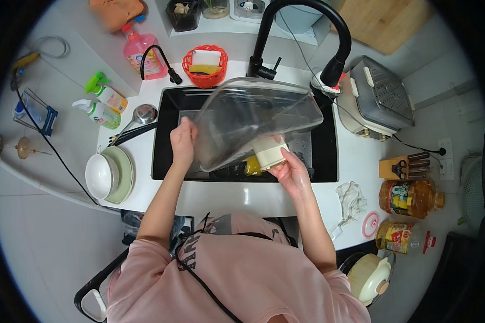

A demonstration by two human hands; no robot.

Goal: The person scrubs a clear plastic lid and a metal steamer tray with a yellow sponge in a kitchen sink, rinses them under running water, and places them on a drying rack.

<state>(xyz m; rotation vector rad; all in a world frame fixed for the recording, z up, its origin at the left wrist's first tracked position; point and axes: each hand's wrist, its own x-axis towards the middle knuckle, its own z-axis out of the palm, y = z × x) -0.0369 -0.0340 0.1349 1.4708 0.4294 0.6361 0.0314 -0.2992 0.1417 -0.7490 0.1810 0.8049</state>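
Note:
Over the black sink [325,161] a large clear plastic tub or cover [230,121] is held tilted. My left hand [184,139] grips its left edge. My right hand [291,171] holds a cream-coloured block-shaped part [271,153] at the right underside of the clear piece; whether the two are joined I cannot tell. Below them in the sink lies something yellow [252,166] among dark items. The black faucet [262,40] arches above the sink's back right, its spout end beside the clear piece.
Left of the sink are a ladle [144,114], black chopsticks [137,134], a white bowl [101,175] and a green plate [125,177]. Behind stands a red basket [205,82]. To the right are a steamer-like appliance [382,93], a crumpled cloth [351,202], a knife block [393,167] and an oil bottle [408,198].

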